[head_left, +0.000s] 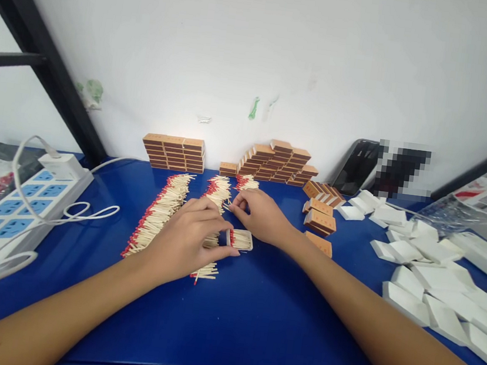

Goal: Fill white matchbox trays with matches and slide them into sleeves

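A small white matchbox tray (252, 241) lies on the blue table, partly filled with red-tipped matches (240, 241). My left hand (193, 232) holds the tray's left end between thumb and forefinger. To the upper right of the tray, my right hand (257, 212) is closed in a pinch at a middle row of matches (218, 188), with pale sticks at the fingertips; how many it grips is hidden. Left of my left hand runs a long row of matches (157, 216), heads mostly to the left. Loose matches (206, 272) show below that hand.
Closed matchboxes stand stacked along the wall, in a left stack (173, 153) and a right stack (279, 163). Several boxes (321, 220) lie right of my right wrist. White trays (441, 272) are heaped at right. A power strip (17, 214) with cables and a leaning phone (358, 167) are also here.
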### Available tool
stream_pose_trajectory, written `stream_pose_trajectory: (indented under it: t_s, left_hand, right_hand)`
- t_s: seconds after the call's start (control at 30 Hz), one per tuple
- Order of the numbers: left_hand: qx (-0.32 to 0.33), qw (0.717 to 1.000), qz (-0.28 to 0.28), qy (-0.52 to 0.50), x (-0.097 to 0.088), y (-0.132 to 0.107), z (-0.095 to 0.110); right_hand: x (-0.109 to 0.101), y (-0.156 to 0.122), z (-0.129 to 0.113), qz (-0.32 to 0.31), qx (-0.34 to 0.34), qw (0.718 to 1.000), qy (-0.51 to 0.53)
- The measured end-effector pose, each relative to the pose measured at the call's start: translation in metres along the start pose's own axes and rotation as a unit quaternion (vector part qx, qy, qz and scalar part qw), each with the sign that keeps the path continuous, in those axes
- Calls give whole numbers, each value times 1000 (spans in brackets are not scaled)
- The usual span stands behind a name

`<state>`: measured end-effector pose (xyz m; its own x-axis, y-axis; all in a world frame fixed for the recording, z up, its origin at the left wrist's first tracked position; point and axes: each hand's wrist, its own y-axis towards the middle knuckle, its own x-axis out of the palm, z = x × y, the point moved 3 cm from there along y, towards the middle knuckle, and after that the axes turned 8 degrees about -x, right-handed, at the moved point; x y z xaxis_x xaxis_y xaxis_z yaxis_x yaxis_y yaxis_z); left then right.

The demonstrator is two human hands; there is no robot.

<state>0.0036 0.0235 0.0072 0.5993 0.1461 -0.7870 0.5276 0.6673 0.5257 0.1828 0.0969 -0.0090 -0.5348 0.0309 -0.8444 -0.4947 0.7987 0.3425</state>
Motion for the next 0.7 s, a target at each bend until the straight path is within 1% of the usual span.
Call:
stream_pose_trajectory:
  t_s: [0.07,0.17,0.33,0.47,0.57,0.7]
  left_hand:
    - [-1,1000,-3,2,1,0,0]
    - [-4,1000,-9,3,1,-1,-1]
    - [-5,1000,-8,1,1,-1,-1]
    - [-8,1000,8,8,0,0,-4]
    - [-9,999,29,14,-2,1,-5]
    - [-16,999,51,9,-5,2,-5]
  right_hand:
    - [1,0,1,-8,-10,1000,-6]
    - [2,-1,2,-22,-5,1000,-15]
    - [-2,-3,0,-69,-12,997,-35]
    - [-17,-9,1,-84,-10,996,-29]
    - [-32,-16,2,-81,-9,997,2]
    - [-42,-25,-5,-121,-27,990,68]
